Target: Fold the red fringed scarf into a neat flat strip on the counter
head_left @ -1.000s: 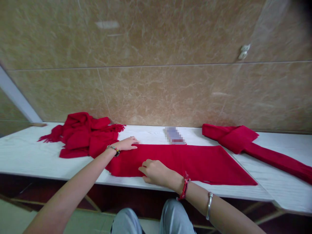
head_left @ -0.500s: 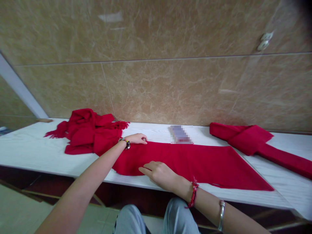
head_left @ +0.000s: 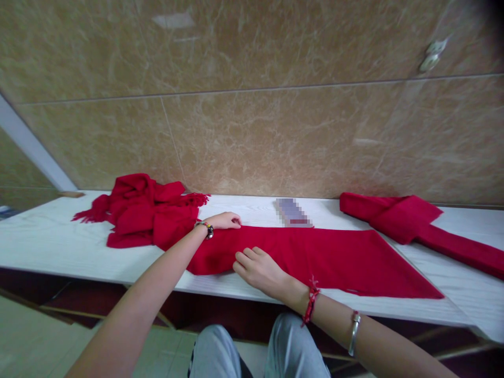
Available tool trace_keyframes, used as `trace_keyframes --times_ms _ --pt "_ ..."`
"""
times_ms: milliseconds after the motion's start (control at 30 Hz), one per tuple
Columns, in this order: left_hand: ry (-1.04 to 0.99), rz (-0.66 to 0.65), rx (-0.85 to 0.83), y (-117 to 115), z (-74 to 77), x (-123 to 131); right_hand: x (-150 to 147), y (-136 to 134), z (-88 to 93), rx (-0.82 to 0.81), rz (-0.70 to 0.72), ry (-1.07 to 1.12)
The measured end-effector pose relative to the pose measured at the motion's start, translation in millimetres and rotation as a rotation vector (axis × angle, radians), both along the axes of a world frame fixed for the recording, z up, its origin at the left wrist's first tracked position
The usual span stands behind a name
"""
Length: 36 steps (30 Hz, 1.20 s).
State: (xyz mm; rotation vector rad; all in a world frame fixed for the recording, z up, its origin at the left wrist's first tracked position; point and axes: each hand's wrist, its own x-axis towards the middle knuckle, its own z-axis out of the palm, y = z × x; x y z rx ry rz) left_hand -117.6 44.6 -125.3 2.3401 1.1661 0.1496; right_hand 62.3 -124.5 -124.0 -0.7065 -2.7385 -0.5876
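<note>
A long red scarf (head_left: 334,257) lies spread along the white counter, its right end running to a slanted point. At its far edge my left hand (head_left: 225,220) is closed, thumb and fingers pinching the cloth. Nearer to me, my right hand (head_left: 260,272) has its fingers curled on the scarf by the near edge, where the cloth bulges up a little. What lies under the right fingertips is partly hidden. To the left the scarf runs into a crumpled, fringed red heap (head_left: 136,212).
Another red cloth (head_left: 409,218), folded into a strip, lies at the right on the counter (head_left: 51,236). A blurred-out flat object (head_left: 293,212) sits behind the scarf, near the tiled wall (head_left: 252,142). Dark open shelves are under the counter, above my knees (head_left: 216,352).
The right hand's fingers, stretched out before, have curled in on the scarf, and that hand has shifted slightly right and away from me. My left hand keeps its place at the far edge.
</note>
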Motion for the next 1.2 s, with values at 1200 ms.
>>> trace_keyframes --times_ms 1200 --pt "-0.701 0.018 -0.298 -11 119.0 202 159 -38 81.2 0.323 -0.47 0.129"
